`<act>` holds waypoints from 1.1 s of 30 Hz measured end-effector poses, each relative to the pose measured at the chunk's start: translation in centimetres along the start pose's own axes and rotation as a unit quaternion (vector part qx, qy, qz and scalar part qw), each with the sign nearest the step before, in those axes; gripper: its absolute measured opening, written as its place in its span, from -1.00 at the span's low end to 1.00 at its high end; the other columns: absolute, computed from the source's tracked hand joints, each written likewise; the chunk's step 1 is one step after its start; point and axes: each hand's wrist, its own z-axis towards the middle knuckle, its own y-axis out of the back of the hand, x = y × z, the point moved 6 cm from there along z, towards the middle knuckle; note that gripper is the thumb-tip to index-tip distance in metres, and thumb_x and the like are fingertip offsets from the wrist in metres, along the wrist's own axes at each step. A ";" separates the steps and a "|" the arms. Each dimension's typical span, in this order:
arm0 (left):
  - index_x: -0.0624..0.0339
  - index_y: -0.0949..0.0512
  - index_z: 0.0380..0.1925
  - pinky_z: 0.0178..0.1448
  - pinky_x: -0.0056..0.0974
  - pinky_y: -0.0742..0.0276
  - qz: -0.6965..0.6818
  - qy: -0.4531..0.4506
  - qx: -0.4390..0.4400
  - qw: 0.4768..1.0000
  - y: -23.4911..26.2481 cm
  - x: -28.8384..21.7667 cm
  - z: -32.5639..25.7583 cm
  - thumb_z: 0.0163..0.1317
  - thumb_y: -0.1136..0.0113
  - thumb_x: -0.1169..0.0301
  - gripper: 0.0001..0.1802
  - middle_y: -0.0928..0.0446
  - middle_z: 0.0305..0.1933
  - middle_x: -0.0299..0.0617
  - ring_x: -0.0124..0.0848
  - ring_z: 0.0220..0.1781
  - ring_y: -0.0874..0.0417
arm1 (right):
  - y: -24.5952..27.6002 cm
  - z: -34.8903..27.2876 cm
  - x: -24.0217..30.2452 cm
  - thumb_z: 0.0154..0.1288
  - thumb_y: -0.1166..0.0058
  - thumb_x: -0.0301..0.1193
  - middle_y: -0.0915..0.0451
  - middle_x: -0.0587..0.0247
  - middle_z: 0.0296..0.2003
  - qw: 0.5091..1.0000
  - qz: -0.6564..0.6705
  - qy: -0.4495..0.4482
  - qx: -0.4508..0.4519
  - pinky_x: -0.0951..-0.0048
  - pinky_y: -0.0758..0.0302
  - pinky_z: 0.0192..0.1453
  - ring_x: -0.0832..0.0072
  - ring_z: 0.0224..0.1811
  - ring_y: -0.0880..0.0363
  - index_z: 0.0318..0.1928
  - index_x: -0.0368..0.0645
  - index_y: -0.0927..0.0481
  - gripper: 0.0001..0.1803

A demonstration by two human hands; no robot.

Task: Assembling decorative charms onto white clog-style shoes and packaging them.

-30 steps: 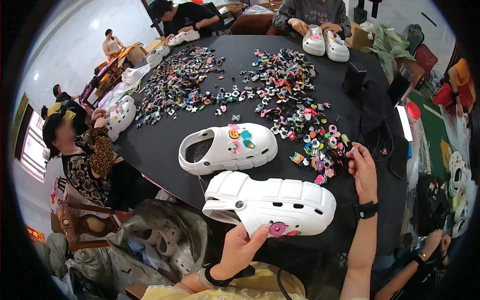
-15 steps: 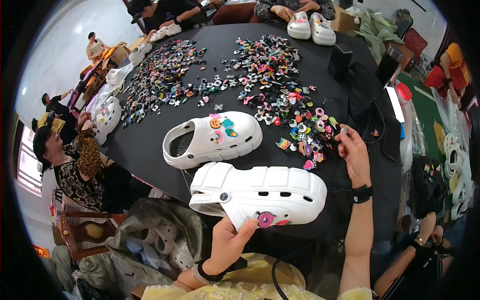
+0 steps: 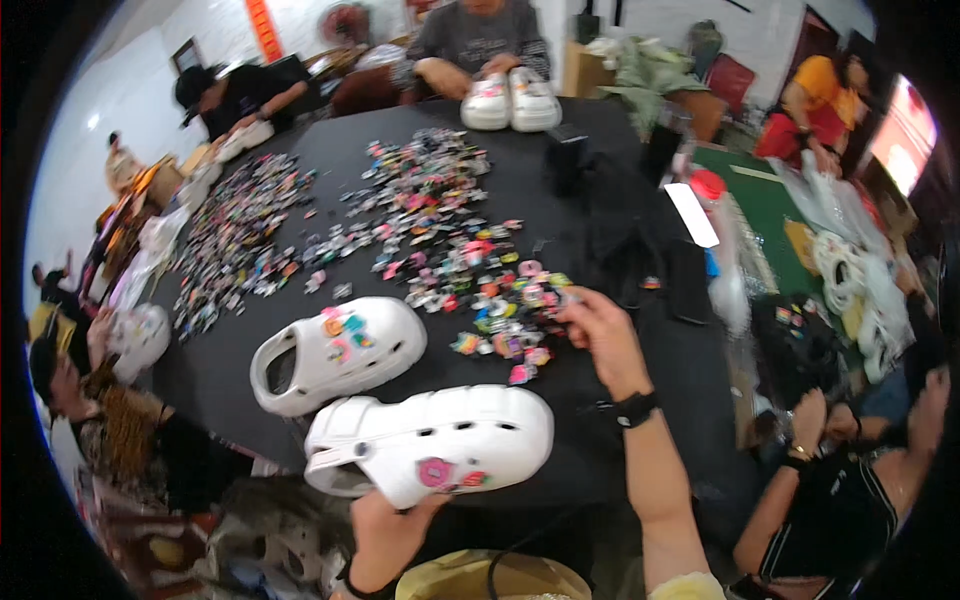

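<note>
My left hand (image 3: pixel 392 538) grips a white clog (image 3: pixel 430 430) at its near lower edge, beside the heel strap, and holds it tilted on its side over the table's near edge. A pink donut-shaped charm (image 3: pixel 435 472) and a red charm (image 3: pixel 474 479) sit on the clog's side. Just beyond lies a second white clog (image 3: pixel 385 350) with several colourful charms on its top. At the right edge of a heap of shoe charms (image 3: pixel 495 305), my right hand (image 3: pixel 608 340) has thumb and fingers pinched together; blur hides what is between them.
Another charm heap (image 3: pixel 240 220) spreads across the left of the black table (image 3: pixel 590 440). Across it, a person handles a pair of white clogs (image 3: pixel 510 100). Black cloth (image 3: pixel 630 225), a dark phone-like slab (image 3: pixel 688 282) and a red-lidded jar (image 3: pixel 708 185) lie to the right.
The whole view has swung, so the table and clogs appear further left and lower. My left hand keeps its clog, while my right hand stays by the heap's right edge, fingers slightly closer to the charms.
</note>
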 end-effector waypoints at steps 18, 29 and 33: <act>0.42 -0.51 -0.10 -0.21 -0.28 -0.47 0.210 -0.035 -0.012 0.977 6.0 6.5 6.4 0.24 -0.15 0.32 -0.64 -0.60 -0.23 -0.04 -0.35 -0.31 -0.55 | 0.0 0.2 -0.5 0.38 0.08 -0.27 -0.54 0.34 -0.40 0.994 0.102 0.029 -0.035 0.71 -0.29 -0.49 0.76 -0.55 -0.32 0.14 -0.25 -0.33 -0.58; 0.44 -0.29 0.13 -0.07 -0.26 -0.43 0.308 -0.073 0.168 0.934 11.4 13.0 9.3 0.17 -0.20 0.34 -0.41 -0.49 -0.03 0.09 -0.23 -0.19 -0.55 | -0.1 1.1 -1.9 0.38 0.11 -0.33 -0.54 0.38 -0.37 0.997 0.078 -0.002 0.009 0.73 -0.25 -0.51 0.78 -0.56 -0.32 0.07 -0.20 -0.38 -0.67; 0.41 -0.37 -0.16 0.02 -0.01 -0.34 0.431 0.004 0.028 0.902 9.5 10.5 9.4 -0.27 -0.37 0.28 -0.35 -0.46 -0.15 0.18 0.07 -0.03 -0.45 | -0.2 0.8 -1.4 0.38 0.10 -0.33 -0.52 0.37 -0.42 0.998 0.070 -0.004 0.001 0.67 -0.33 -0.45 0.73 -0.54 -0.34 -0.03 -0.25 -0.45 -0.72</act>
